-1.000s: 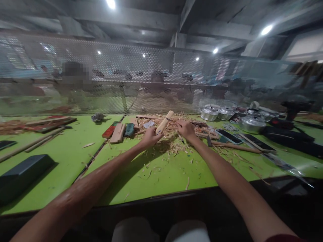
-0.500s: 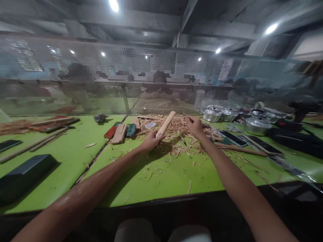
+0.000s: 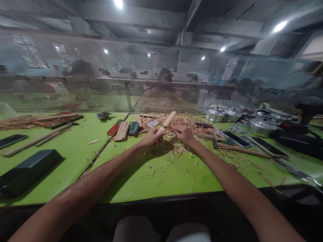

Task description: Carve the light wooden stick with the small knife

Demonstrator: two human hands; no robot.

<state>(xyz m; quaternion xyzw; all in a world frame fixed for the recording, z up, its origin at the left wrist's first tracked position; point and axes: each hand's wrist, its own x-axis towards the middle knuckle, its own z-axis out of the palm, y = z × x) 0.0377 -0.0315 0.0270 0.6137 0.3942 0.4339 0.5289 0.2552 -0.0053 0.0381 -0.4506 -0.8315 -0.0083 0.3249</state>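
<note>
My left hand [image 3: 150, 137] grips the lower end of a pale wooden stick [image 3: 167, 121] that slants up and away over a heap of wood shavings [image 3: 181, 131]. My right hand [image 3: 184, 133] holds a thin dark blade [image 3: 164, 127] laid across the stick, just above my left hand. Both hands sit close together over the green table [image 3: 161, 174].
Small wood blocks [image 3: 122, 130] lie left of the hands; a dark box [image 3: 27, 169] sits at near left. Metal pots [image 3: 215, 115], a hammer [image 3: 234, 148], phones [image 3: 232, 137] and dark tools lie to the right. A mesh screen [image 3: 126, 80] runs behind the table, people beyond it.
My right hand swung out to the right along the stick, then came back in to the stick beside my left hand. The left hand kept its hold.
</note>
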